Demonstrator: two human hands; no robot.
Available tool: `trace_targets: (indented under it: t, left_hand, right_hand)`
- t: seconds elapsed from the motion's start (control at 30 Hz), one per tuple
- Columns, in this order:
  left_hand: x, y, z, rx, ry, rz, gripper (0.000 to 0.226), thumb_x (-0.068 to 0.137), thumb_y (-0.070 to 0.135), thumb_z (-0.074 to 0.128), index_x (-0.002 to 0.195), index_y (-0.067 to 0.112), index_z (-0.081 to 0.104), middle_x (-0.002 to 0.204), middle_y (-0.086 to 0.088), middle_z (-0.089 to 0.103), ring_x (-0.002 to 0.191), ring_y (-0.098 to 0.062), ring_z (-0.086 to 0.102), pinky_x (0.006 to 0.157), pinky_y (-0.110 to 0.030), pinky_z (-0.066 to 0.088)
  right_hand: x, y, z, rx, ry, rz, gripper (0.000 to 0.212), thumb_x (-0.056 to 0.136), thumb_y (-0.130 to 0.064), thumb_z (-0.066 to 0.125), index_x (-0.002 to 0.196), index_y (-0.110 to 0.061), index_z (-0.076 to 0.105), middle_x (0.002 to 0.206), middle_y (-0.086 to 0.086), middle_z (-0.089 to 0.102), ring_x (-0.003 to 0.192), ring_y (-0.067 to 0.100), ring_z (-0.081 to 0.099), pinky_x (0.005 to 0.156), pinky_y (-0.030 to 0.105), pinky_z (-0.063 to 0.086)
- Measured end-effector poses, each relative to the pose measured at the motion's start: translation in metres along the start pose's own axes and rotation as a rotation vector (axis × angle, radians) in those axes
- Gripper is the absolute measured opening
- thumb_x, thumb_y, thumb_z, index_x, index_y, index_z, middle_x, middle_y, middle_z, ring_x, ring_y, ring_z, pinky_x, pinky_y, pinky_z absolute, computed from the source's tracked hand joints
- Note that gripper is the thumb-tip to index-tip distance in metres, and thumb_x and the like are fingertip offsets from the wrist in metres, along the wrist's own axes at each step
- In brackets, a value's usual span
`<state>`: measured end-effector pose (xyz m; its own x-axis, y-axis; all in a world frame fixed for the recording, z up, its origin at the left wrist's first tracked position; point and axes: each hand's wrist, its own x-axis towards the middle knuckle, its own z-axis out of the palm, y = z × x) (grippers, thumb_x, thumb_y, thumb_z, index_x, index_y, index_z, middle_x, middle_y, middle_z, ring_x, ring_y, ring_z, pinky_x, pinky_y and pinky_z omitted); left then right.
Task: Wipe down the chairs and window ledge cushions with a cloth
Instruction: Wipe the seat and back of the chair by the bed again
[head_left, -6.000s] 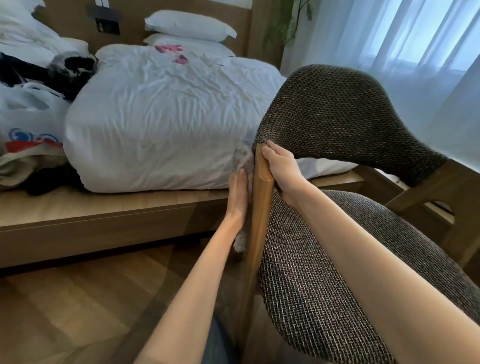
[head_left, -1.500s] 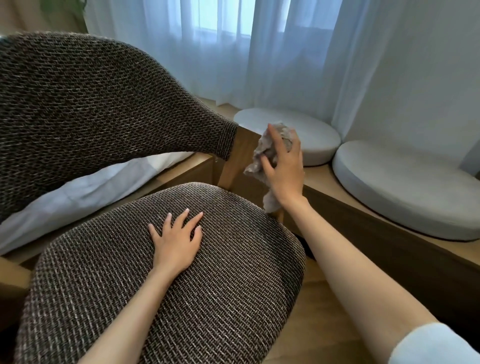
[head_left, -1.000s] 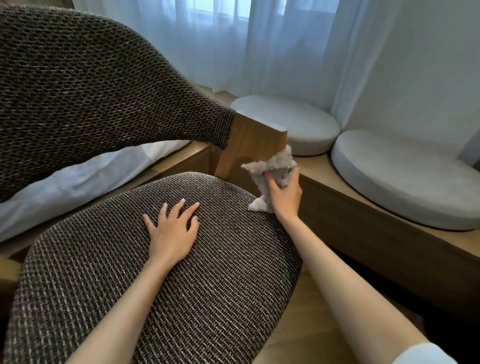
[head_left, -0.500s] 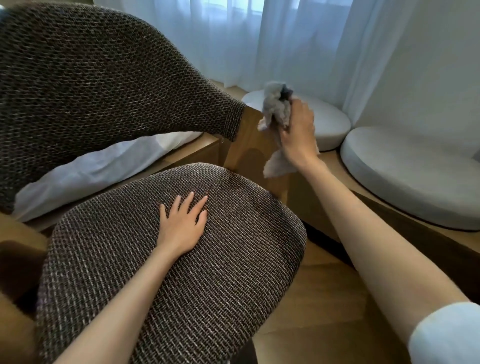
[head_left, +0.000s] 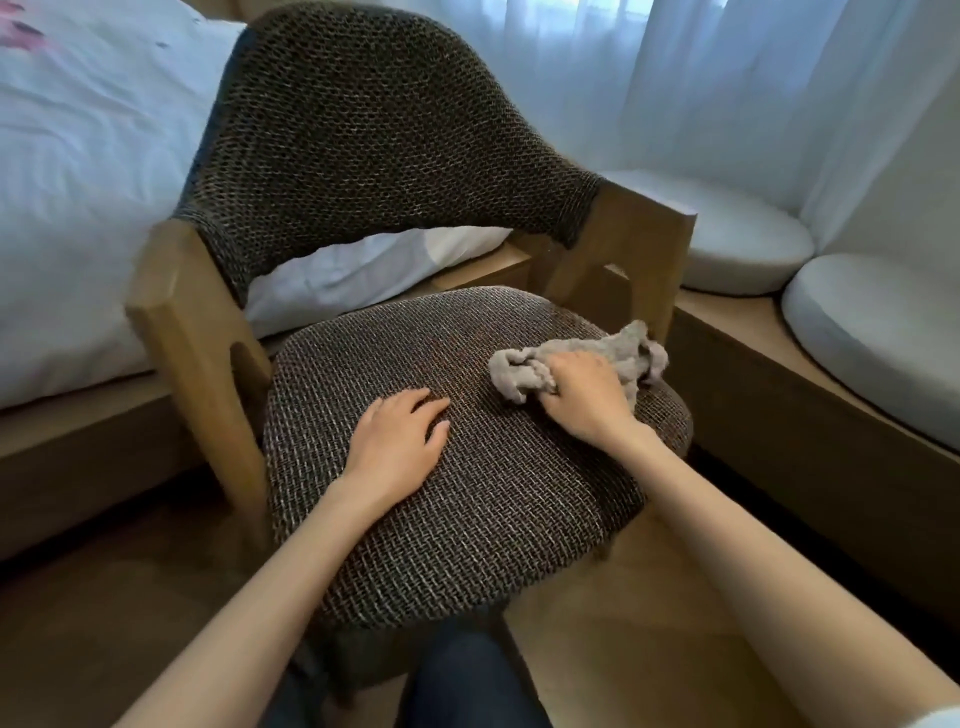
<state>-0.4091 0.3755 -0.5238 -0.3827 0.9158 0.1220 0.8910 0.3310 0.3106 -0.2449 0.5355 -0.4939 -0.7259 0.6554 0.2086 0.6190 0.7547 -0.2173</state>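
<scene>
A bedroom, whether of a home or a hotel cannot be told, is indicated by a bed (head_left: 62, 130) made up with a white duvet (head_left: 93, 249) on a low wooden platform (head_left: 78, 421), an upholstered armchair (head_left: 374, 130) set beside it, sheer curtains (head_left: 649, 78) drawn across the window, and round cushions (head_left: 737, 228) laid on a wooden ledge (head_left: 727, 322).

a single camera, worn on the person's head, gave the only view. it looked forward and steeply down onto the chair (head_left: 374, 130) from close by, so the seat filled the middle of the frame. both forearms ran in from the near edge to the left hand (head_left: 400, 441) and right hand (head_left: 582, 400). the wide angle took in the bed (head_left: 78, 182) at the far left, the curtain (head_left: 675, 78) at the far right, two window ledge cushions (head_left: 737, 234) on the right, and the floor (head_left: 130, 623) nearest the wearer.
</scene>
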Motion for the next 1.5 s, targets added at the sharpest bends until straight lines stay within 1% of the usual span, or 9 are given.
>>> trace_targets:
  t: [0.1, 0.5, 0.63, 0.73, 0.83, 0.93, 1.2, 1.37, 1.5]
  left_hand:
    - [-0.014, -0.005, 0.000, 0.026, 0.043, -0.038, 0.043, 0.099, 0.043, 0.033, 0.140, 0.034, 0.043, 0.148, 0.004, 0.038, 0.139, -0.014, 0.030, 0.118, -0.044, 0.012]
    - [-0.013, 0.004, 0.001, 0.118, 0.029, -0.267, 0.048, 0.091, 0.050, 0.032, 0.136, 0.041, 0.046, 0.149, 0.001, 0.039, 0.141, -0.035, 0.022, 0.109, -0.066, 0.005]
    - [-0.008, 0.006, -0.008, 0.108, -0.119, -0.288, 0.052, 0.090, 0.051, 0.028, 0.141, 0.045, 0.036, 0.155, 0.003, 0.028, 0.144, -0.038, 0.012, 0.108, -0.068, -0.003]
    - [0.002, 0.008, -0.023, 0.078, -0.312, -0.305, 0.053, 0.092, 0.051, 0.029, 0.145, 0.049, 0.023, 0.160, 0.007, 0.010, 0.144, -0.040, -0.004, 0.106, -0.069, -0.010]
    - [0.024, 0.007, -0.053, 0.002, -0.598, -0.328, 0.060, 0.092, 0.051, 0.039, 0.147, 0.048, 0.015, 0.160, 0.008, -0.007, 0.142, -0.043, -0.015, 0.106, -0.072, -0.007]
    - [0.046, 0.003, -0.078, 0.024, -0.897, -0.309, 0.077, 0.089, 0.048, 0.056, 0.148, 0.048, 0.006, 0.158, 0.008, -0.020, 0.141, -0.043, -0.019, 0.109, -0.070, 0.001]
    - [0.071, 0.002, -0.086, 0.115, -1.119, -0.283, 0.087, 0.086, 0.039, 0.065, 0.148, 0.047, 0.004, 0.156, 0.008, -0.023, 0.141, -0.044, -0.019, 0.110, -0.068, 0.011]
    - [0.094, 0.016, -0.125, 0.113, -1.216, -0.145, 0.073, 0.092, 0.048, 0.052, 0.151, 0.036, 0.010, 0.161, 0.001, -0.002, 0.146, -0.028, 0.011, 0.116, -0.050, 0.021]
    - [0.103, 0.046, -0.183, -0.032, -0.897, -0.076, 0.056, 0.099, 0.035, 0.042, 0.150, 0.030, 0.021, 0.160, 0.000, 0.012, 0.145, -0.022, 0.020, 0.115, -0.043, 0.027]
  right_hand:
    - [-0.012, -0.014, 0.005, 0.093, 0.062, -0.023, 0.017, 0.083, -0.030, 0.059, 0.071, -0.018, 0.056, 0.079, -0.001, 0.062, 0.078, 0.023, 0.059, 0.063, 0.033, 0.037]
    - [-0.015, -0.017, 0.030, 0.002, 0.223, 0.151, 0.038, 0.077, -0.044, 0.068, 0.096, -0.011, 0.062, 0.091, 0.002, 0.063, 0.071, 0.021, 0.059, 0.049, 0.023, 0.033]
    - [-0.013, -0.024, 0.022, 0.004, 0.020, 0.169, 0.035, 0.080, -0.035, 0.063, 0.104, -0.013, 0.050, 0.103, 0.004, 0.053, 0.080, 0.020, 0.053, 0.050, 0.024, 0.029]
    - [-0.010, -0.032, 0.004, 0.083, -0.216, 0.229, 0.040, 0.084, -0.024, 0.059, 0.119, -0.012, 0.045, 0.119, 0.008, 0.047, 0.104, 0.026, 0.049, 0.077, 0.036, 0.044]
    - [-0.003, -0.039, -0.020, 0.113, -0.487, 0.278, 0.052, 0.089, -0.012, 0.051, 0.139, -0.006, 0.037, 0.143, 0.016, 0.036, 0.128, 0.034, 0.036, 0.107, 0.041, 0.029]
    - [0.006, -0.043, -0.026, 0.038, -0.665, 0.258, 0.058, 0.090, -0.007, 0.045, 0.145, -0.007, 0.029, 0.153, 0.015, 0.024, 0.138, 0.033, 0.024, 0.114, 0.038, 0.016]
    - [0.020, -0.038, -0.011, 0.111, -0.707, 0.385, 0.070, 0.083, 0.007, 0.046, 0.147, -0.013, 0.024, 0.149, 0.009, 0.026, 0.134, 0.030, 0.027, 0.110, 0.042, 0.029]
    - [0.034, -0.034, -0.039, 0.284, -0.825, 0.416, 0.056, 0.089, 0.005, 0.044, 0.143, -0.008, 0.034, 0.147, 0.011, 0.033, 0.130, 0.031, 0.038, 0.108, 0.043, 0.037]
    - [0.041, -0.036, -0.093, 0.537, -0.732, 0.548, 0.015, 0.091, -0.010, 0.049, 0.103, -0.019, 0.050, 0.099, 0.001, 0.060, 0.091, 0.023, 0.057, 0.071, 0.033, 0.044]
